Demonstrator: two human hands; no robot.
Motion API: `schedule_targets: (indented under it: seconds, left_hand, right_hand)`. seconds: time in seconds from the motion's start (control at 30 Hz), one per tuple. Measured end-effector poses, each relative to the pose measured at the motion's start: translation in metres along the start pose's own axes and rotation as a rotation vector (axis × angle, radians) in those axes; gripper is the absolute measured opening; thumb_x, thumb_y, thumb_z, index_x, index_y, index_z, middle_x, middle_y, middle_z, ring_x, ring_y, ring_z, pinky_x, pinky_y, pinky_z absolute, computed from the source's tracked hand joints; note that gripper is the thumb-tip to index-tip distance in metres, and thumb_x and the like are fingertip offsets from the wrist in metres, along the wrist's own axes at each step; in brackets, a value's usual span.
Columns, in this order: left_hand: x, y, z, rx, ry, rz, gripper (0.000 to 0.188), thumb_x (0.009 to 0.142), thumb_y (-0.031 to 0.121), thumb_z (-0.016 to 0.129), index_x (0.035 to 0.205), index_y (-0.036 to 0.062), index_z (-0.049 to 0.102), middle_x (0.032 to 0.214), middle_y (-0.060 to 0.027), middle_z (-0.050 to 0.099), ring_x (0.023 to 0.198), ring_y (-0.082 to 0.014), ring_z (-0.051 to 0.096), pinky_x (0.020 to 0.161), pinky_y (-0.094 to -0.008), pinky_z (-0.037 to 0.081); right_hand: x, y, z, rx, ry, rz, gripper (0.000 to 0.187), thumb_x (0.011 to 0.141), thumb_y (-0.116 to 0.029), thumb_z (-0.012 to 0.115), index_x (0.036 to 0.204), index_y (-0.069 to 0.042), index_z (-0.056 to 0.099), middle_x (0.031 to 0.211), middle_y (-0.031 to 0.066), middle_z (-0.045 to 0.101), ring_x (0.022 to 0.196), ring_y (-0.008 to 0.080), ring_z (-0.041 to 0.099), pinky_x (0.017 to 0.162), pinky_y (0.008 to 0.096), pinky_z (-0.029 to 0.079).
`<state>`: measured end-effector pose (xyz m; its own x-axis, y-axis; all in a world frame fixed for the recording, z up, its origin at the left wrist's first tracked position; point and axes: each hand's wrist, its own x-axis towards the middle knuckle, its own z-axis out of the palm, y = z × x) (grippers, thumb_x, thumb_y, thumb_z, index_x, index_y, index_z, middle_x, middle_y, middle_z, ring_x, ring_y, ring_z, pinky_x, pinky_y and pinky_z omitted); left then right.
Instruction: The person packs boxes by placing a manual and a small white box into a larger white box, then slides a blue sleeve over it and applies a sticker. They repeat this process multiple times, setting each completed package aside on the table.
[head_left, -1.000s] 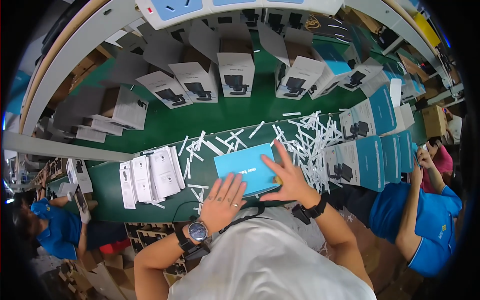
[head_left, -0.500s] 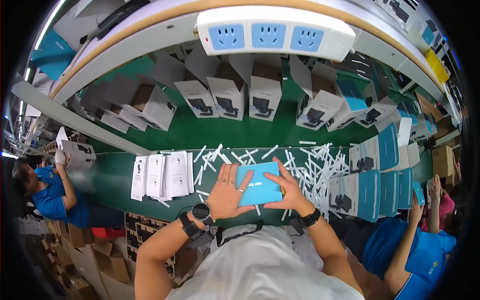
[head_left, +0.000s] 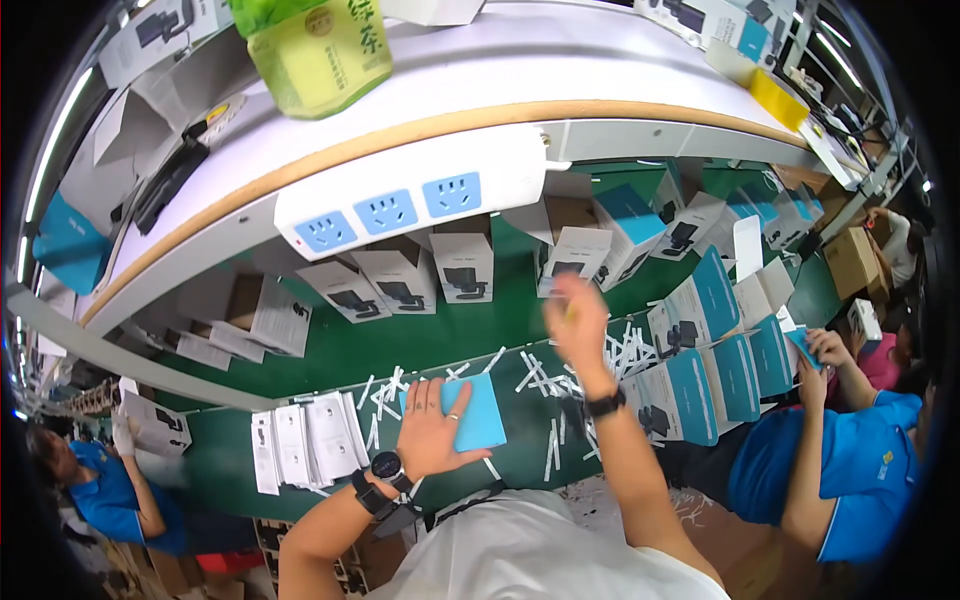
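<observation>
My left hand (head_left: 433,430) lies flat with its fingers spread on a flat blue box (head_left: 482,415) on the green bench. The hand covers the box's left part. My right hand (head_left: 578,318) is raised off the bench, away from the blue box, in front of a white carton (head_left: 578,258) with its flaps up. Motion smears its fingers, and whether anything is in them I cannot tell. White paper strips (head_left: 627,350) lie scattered about the blue box and below my right hand. Left of my left hand are stacked white booklets (head_left: 330,432).
Several open cartons (head_left: 465,265) stand in a row under the shelf, which carries a white power strip (head_left: 400,200). Blue-and-white cartons (head_left: 690,395) crowd the right side. Co-workers in blue shirts sit at left (head_left: 95,480) and right (head_left: 850,460). A green pouch (head_left: 320,60) stands on the shelf.
My right hand has left the blue box and risen forward toward the cartons. The blue box's printing no longer shows. The view has shifted, showing more of the shelf top.
</observation>
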<state>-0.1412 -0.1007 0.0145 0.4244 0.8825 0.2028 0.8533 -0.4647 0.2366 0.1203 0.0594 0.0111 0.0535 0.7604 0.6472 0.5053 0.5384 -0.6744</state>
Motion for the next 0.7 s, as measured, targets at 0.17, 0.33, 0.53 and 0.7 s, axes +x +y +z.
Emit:
schedule_targets:
  seconds: [0.17, 0.33, 0.53, 0.7]
  left_hand:
    - [0.014, -0.014, -0.016, 0.093, -0.068, 0.082, 0.110, 0.064, 0.071, 0.078, 0.151, 0.0130, 0.045, 0.139, -0.0334, 0.041, 0.129, -0.0536, 0.041, 0.115, -0.0640, 0.026]
    - [0.012, -0.038, -0.020, -0.094, 0.057, 0.048, 0.098, 0.062, 0.062, 0.085, 0.142, 0.0134, 0.057, 0.133, -0.0301, 0.047, 0.120, -0.0481, 0.047, 0.106, -0.0586, 0.034]
    - [0.117, -0.028, -0.045, -0.005, 0.278, 0.079, 0.101, 0.059, 0.056, 0.087, 0.144, 0.0140, 0.054, 0.131, -0.0300, 0.049, 0.118, -0.0456, 0.049, 0.101, -0.0550, 0.037]
    - [0.279, 0.023, -0.024, -0.100, -0.038, -0.011, 0.102, 0.066, 0.072, 0.075, 0.148, 0.0148, 0.052, 0.138, -0.0343, 0.048, 0.125, -0.0485, 0.049, 0.105, -0.0577, 0.036]
  right_hand:
    - [0.095, 0.072, -0.020, -0.549, 0.194, 0.069, 0.025, 0.084, -0.012, 0.069, 0.109, -0.009, 0.069, 0.107, 0.0141, 0.069, 0.100, 0.0381, 0.066, 0.086, 0.0449, 0.054]
    - [0.052, 0.056, -0.057, -0.727, -0.114, 0.108, 0.017, 0.084, -0.025, 0.073, 0.088, -0.009, 0.068, 0.094, 0.0116, 0.067, 0.087, 0.0360, 0.066, 0.071, 0.0454, 0.054]
    - [-0.119, -0.067, -0.121, -0.435, -0.032, 0.224, 0.007, 0.077, -0.011, 0.077, 0.079, -0.010, 0.070, 0.078, 0.0107, 0.067, 0.071, 0.0314, 0.067, 0.063, 0.0382, 0.053]
    - [-0.170, -0.146, -0.147, -0.307, -0.119, 0.509, 0.006, 0.077, -0.011, 0.079, 0.079, -0.009, 0.074, 0.075, 0.0081, 0.066, 0.065, 0.0244, 0.066, 0.058, 0.0317, 0.051]
